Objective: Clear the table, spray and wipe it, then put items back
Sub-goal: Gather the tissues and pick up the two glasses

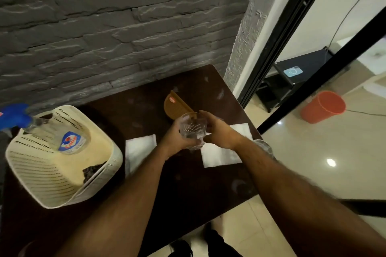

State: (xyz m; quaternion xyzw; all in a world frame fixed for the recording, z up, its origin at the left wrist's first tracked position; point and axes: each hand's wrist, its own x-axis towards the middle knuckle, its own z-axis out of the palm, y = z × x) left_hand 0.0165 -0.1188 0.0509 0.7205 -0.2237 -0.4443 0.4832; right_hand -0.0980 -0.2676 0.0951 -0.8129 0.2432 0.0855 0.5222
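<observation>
Fingers (177, 131) of both hands wrap glass tumbler (193, 129) above table (146, 98); napkins (141, 145), holder (177, 105) remain, clearing unfinished.

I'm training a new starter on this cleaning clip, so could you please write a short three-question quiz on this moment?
1. True or false: the spray bottle stands inside the cream basket.
2. What does the left hand grip? A) a clear glass B) a white napkin C) the brown holder
3. Fill in: beyond the table, an orange ____ stands on the floor.

Key: 1 true; 2 A; 3 bucket.
</observation>
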